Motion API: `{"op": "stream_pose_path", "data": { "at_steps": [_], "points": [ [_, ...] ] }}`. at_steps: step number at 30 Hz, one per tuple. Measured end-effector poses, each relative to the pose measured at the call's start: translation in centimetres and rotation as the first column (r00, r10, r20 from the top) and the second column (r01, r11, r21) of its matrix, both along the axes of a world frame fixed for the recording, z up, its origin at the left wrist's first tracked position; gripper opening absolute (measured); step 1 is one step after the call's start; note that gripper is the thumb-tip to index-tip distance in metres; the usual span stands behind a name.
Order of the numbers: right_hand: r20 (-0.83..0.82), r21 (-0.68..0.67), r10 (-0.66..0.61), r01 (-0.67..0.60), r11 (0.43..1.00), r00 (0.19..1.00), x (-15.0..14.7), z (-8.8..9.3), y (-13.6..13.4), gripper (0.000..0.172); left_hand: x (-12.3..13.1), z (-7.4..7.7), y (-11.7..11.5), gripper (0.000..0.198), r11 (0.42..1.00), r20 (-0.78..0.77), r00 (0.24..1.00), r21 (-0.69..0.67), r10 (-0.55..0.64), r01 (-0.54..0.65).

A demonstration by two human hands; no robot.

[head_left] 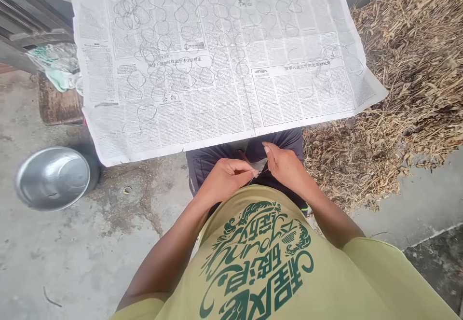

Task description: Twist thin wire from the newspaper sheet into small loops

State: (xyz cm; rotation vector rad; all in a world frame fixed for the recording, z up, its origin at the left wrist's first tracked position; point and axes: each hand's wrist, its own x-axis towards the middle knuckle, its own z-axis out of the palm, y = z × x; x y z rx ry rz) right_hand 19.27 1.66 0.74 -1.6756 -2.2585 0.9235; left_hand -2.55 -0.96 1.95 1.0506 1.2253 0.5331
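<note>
My left hand (228,179) is closed in a pinch on a thin wire (264,170), with its fingertips close in front of my shirt. Just to the right, my right hand (284,164) curls its fingers around the other part of the same strand, thumb pointing up and forward. The wire is very fine, so its full shape cannot be made out. Beyond both hands lies a spread newspaper (217,132), its near edge over my knees. Many thin dark wire loops (146,113), several bent into figure-eights, are scattered across the paper.
A shiny metal basin (53,179) stands on the concrete floor at left. Behind it are a wooden board (60,100) and a crumpled plastic bag (60,66). Dry straw and leaves (405,69) are heaped along the right side. A dark metal frame (29,11) rises at the upper left.
</note>
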Motion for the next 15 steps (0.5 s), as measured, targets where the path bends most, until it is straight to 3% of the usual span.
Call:
{"op": "stream_pose_path", "data": {
  "at_steps": [5, 7, 10, 13, 15],
  "points": [
    [0.095, -0.003, 0.192, -0.193, 0.981, 0.977, 0.4, -1.0, 0.4, 0.055, -0.2, -0.3, 0.0, 0.027, 1.0, -0.026, 0.999, -0.006, -0.03, 0.03],
    [0.039, 0.001, 0.206, -0.207, 0.978, 0.978, 0.8, -1.0, 0.7, 0.055, -0.1, -0.6, 0.0, 0.026, 1.0, -0.006, 1.0, -0.009, -0.029, 0.029],
    [-0.286, -0.128, 0.016, -0.054, 0.99, 0.958, 1.1, -0.8, 1.1, 0.055, 0.0, -0.7, 0.1, 0.026, 0.999, 0.029, 0.999, -0.028, 0.036, -0.035],
    [-0.557, -0.365, -0.274, 0.066, 0.929, 0.784, 1.1, -1.0, 0.9, 0.058, 0.3, -0.3, 0.1, 0.029, 0.992, 0.041, 0.993, -0.065, 0.106, -0.104],
    [-0.606, -0.438, -0.359, 0.079, 0.896, 0.71, 1.0, -1.4, 0.4, 0.052, 0.3, -0.1, 0.2, 0.031, 0.989, 0.051, 0.99, -0.078, 0.133, -0.129]
  ]
}}
